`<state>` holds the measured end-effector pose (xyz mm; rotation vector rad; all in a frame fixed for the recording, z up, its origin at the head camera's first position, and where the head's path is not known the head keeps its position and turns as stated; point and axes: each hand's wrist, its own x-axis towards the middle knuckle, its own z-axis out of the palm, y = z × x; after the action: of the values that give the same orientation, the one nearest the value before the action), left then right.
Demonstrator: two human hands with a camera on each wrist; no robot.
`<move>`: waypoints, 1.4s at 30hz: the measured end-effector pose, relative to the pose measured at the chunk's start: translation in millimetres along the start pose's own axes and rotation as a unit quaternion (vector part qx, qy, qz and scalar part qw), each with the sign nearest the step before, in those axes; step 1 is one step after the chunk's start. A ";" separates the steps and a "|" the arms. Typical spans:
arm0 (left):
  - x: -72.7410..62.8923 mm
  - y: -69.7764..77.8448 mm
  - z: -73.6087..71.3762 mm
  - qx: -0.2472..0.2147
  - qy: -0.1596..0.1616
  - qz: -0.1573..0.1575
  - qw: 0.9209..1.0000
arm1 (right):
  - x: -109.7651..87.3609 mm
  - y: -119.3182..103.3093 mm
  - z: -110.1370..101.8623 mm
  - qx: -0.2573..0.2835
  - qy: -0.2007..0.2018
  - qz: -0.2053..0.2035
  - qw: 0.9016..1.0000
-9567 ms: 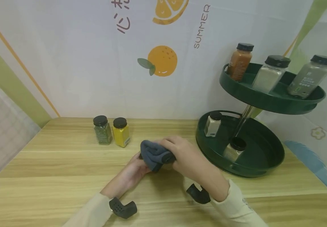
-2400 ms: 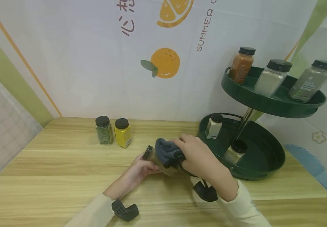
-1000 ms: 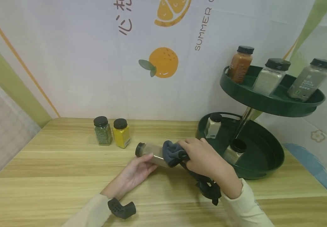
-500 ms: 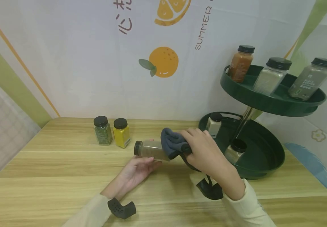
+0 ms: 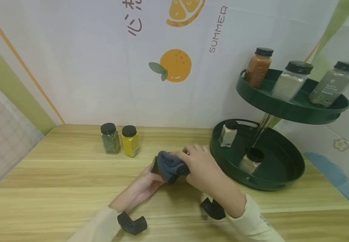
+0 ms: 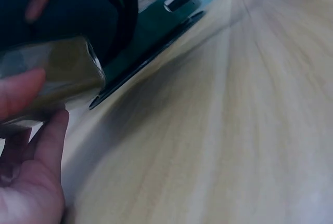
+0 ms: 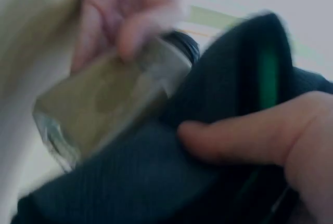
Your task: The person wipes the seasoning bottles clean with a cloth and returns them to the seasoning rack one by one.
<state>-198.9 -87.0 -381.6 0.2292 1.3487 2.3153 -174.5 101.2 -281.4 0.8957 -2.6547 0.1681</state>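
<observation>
My left hand (image 5: pixel 144 186) grips a clear spice jar (image 7: pixel 104 96) of brownish powder, thumb on one side and fingers beneath. The jar is tilted on its side above the wooden table, its black lid toward the left. My right hand (image 5: pixel 203 168) holds a folded dark blue-grey cloth (image 5: pixel 169 164) over the jar, hiding most of it in the head view. In the right wrist view the right thumb (image 7: pixel 229 138) presses on the cloth, which lies along the jar's side. The jar's base shows past the left thumb in the left wrist view.
A green jar (image 5: pixel 111 139) and a yellow jar (image 5: pixel 130 141) stand at the back left. On the right, a two-tier dark green stand has an upper tray (image 5: pixel 292 111) with three jars and a lower tray (image 5: pixel 253 183) with two, close to my right forearm.
Half a second ago the jar's lid and body showed to the left of the cloth. The cloth and my right hand have since moved left and down over it. The jars on the stand have stayed put.
</observation>
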 end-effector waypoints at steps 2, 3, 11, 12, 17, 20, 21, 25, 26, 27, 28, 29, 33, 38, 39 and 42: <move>0.1 -0.7 0.5 0.019 0.001 0.003 1.000 | -0.5 -2.9 4.1 -0.014 -0.024 0.003 1.000; 0.2 -0.9 0.9 0.029 0.001 0.004 1.000 | -0.7 -3.8 5.2 -0.018 -0.029 0.005 0.999; -1.3 -0.9 2.7 0.039 0.002 0.002 0.999 | -1.0 -1.7 0.5 -0.039 -0.052 0.025 0.998; -1.6 -0.4 3.0 0.030 0.006 0.000 1.000 | -1.0 -0.7 -0.9 -0.045 -0.060 0.029 0.997; -3.7 2.3 3.5 -0.008 0.031 -0.013 0.999 | -2.7 7.2 -8.0 -0.060 -0.092 0.060 0.992; -4.9 2.8 4.4 -0.008 0.039 -0.015 0.999 | -4.6 13.3 -11.6 -0.059 -0.111 0.077 0.989; -5.1 2.7 4.9 -0.008 0.041 -0.014 0.999 | -5.3 15.2 -12.7 -0.060 -0.118 0.082 0.988; -5.3 2.2 6.1 -0.001 0.039 -0.011 0.999 | -7.2 21.7 -17.1 -0.067 -0.125 0.094 0.985; -5.3 2.3 6.3 -0.001 0.040 -0.011 0.999 | -7.4 22.7 -17.7 -0.069 -0.117 0.095 0.986; -5.4 2.0 6.2 0.000 0.039 -0.009 0.999 | -7.3 23.5 -18.4 -0.070 -0.104 0.096 0.987; -5.5 2.1 6.0 0.000 0.038 -0.008 0.999 | -7.0 23.9 -18.7 -0.071 -0.086 0.092 0.989; -5.5 2.1 5.8 -0.002 0.036 -0.006 0.999 | -6.5 23.8 -18.6 -0.066 -0.065 0.088 0.992; -4.9 1.9 4.1 -0.019 0.027 0.000 0.999 | -3.0 17.9 -16.6 -0.024 0.020 0.046 0.998; -4.0 1.7 1.9 -0.031 0.020 -0.002 0.999 | 1.3 2.6 -6.4 0.013 0.064 -0.016 0.998; -3.7 1.3 2.0 -0.026 0.022 -0.001 0.999 | 1.6 -0.2 -2.9 0.011 0.060 -0.024 0.998; -3.0 -0.4 2.1 -0.014 0.028 0.000 1.000 | 1.4 -6.0 5.9 -0.007 0.031 -0.037 0.999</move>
<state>-195.4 -86.6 -380.6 0.1567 1.3432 2.3559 -173.5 94.4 -286.5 0.9668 -2.5577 0.1562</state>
